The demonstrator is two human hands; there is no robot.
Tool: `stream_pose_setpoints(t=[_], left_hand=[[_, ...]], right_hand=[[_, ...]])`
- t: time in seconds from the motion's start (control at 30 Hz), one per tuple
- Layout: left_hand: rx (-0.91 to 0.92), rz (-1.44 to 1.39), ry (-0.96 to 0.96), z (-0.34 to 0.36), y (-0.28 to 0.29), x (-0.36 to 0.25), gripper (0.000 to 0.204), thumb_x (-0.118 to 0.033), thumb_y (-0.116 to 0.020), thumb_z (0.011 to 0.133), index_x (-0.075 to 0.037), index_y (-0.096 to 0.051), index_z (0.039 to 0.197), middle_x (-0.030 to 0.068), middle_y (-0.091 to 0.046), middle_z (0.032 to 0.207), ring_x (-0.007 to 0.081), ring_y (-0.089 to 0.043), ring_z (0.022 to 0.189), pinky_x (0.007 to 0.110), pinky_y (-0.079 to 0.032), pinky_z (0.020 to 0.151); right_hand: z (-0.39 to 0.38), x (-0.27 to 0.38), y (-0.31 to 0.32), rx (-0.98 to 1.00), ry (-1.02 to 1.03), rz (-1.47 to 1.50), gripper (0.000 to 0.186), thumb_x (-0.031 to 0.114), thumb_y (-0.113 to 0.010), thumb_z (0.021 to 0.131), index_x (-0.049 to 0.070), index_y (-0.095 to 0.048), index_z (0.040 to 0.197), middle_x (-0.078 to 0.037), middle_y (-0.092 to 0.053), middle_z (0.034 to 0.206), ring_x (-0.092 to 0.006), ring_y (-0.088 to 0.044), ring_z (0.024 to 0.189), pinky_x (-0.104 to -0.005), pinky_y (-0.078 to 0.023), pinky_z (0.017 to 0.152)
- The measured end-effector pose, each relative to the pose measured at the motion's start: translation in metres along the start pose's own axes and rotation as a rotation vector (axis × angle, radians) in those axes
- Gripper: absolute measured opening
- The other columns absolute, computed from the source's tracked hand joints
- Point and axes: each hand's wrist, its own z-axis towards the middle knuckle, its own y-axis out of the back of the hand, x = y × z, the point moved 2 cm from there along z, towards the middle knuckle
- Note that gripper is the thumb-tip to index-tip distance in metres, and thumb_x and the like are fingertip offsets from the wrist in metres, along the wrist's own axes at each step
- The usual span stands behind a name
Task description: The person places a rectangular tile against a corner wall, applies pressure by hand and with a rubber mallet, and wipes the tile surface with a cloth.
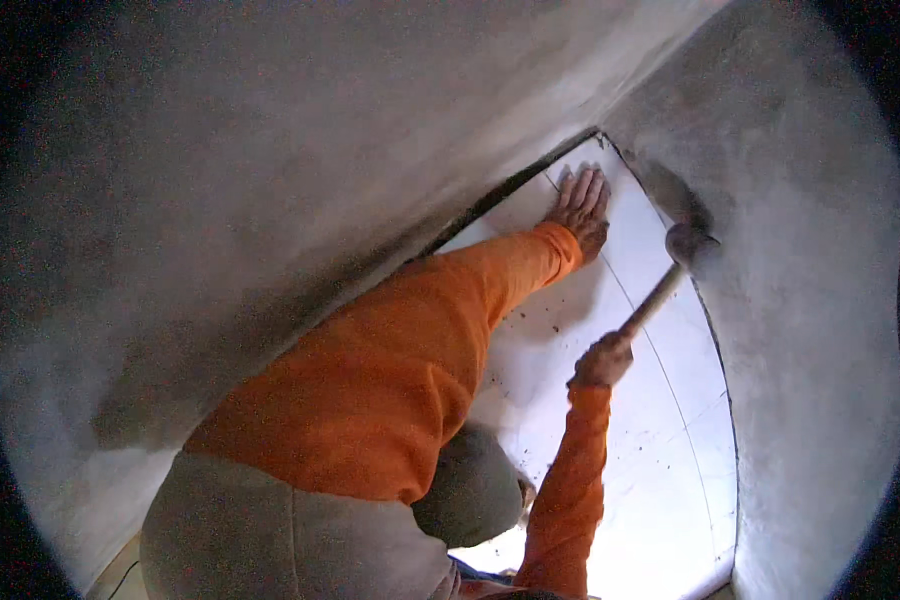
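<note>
My left hand (583,212) lies flat on a white floor tile (627,215) close to the far corner, its fingers stretched out toward the corner. To the right and nearer, my right hand (602,360) is wrapped round the handle of a mallet (658,297). The mallet's dark, rounded head looks slightly blurred and is held near the right wall; whether it touches anything I cannot tell. A thin joint line runs across the tiles between my two hands. Both of my arms are in orange sleeves.
Grey plastered walls (250,170) close in on the left and right (800,300) and meet at the far corner. A dark narrow gap runs along the tiles' left edge. Small dark crumbs are scattered on the white tiles (660,480). My bent knee (470,485) takes up the near middle.
</note>
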Motion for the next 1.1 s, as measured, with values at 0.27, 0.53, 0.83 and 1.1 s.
stream_pose_setpoints(t=[0.27,0.53,0.83,1.1], left_hand=[[0.089,0.036,0.038,0.01,0.011,0.001,0.06,-0.026,-0.045,0.085,0.009,-0.032,0.131,0.0264,-0.021,0.143,0.0439,-0.015,0.134,0.058,-0.009,0.107],[0.013,-0.086,0.001,0.001,0.007,-0.004,0.062,-0.027,-0.045,0.084,0.007,-0.029,0.133,0.0256,-0.021,0.144,0.0418,-0.016,0.134,0.058,-0.012,0.107],[0.076,-0.036,0.032,-0.004,-0.003,-0.007,0.06,-0.025,-0.045,0.084,0.007,-0.031,0.132,0.0254,-0.023,0.142,0.0421,-0.019,0.133,0.057,-0.015,0.106],[-0.005,-0.048,-0.004,-0.004,0.003,-0.001,0.06,-0.025,-0.048,0.082,0.006,-0.033,0.131,0.0245,-0.025,0.141,0.0415,-0.02,0.132,0.058,-0.012,0.106]], right_hand=[[-0.011,0.028,-0.016,0.07,-0.098,-0.043,0.054,0.041,-0.031,0.096,0.003,-0.037,0.058,-0.005,-0.035,0.05,-0.0162,-0.033,0.046,-0.0377,-0.028,0.041],[-0.004,0.024,-0.01,-0.038,0.08,-0.125,0.053,0.045,-0.033,0.094,0.005,-0.039,0.06,-0.004,-0.038,0.052,-0.0181,-0.039,0.049,-0.0322,-0.035,0.047],[-0.007,0.016,-0.017,-0.011,0.087,-0.107,0.053,0.043,-0.032,0.095,0.005,-0.033,0.058,-0.005,-0.035,0.049,-0.0156,-0.029,0.046,-0.0341,-0.026,0.041],[-0.005,0.003,-0.013,0.065,-0.089,-0.083,0.037,0.025,-0.045,0.087,0.003,-0.041,0.057,-0.008,-0.039,0.045,-0.0231,-0.043,0.042,-0.0389,-0.035,0.041]])
